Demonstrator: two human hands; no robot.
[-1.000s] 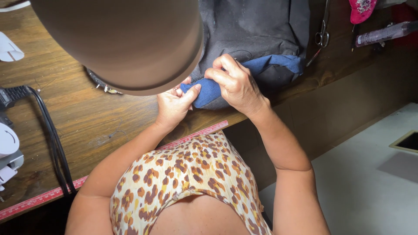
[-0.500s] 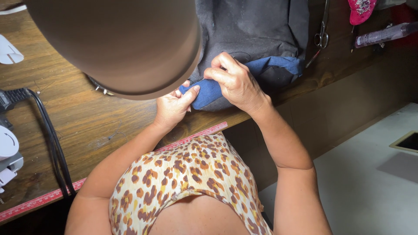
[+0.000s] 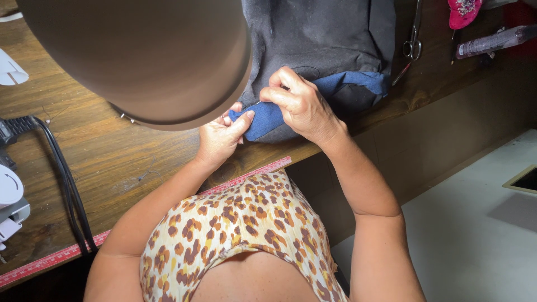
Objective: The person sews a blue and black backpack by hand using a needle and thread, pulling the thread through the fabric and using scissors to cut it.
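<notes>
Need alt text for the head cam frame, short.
Seen from above, a person's left hand and right hand pinch a blue fabric strip along the edge of a dark grey garment on a wooden table. A brown hat brim covers the upper left; scissors lie beyond.

Blue fabric strip (image 3: 268, 114) folded along dark grey garment (image 3: 319, 39) edge, on wooden table.

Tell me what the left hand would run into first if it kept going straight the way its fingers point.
The left hand points up and away across the table, pinching the blue fabric strip. Straight on, it would likely meet the brown hat brim overhanging it, though depth is unclear; the brim may sit higher.
</notes>
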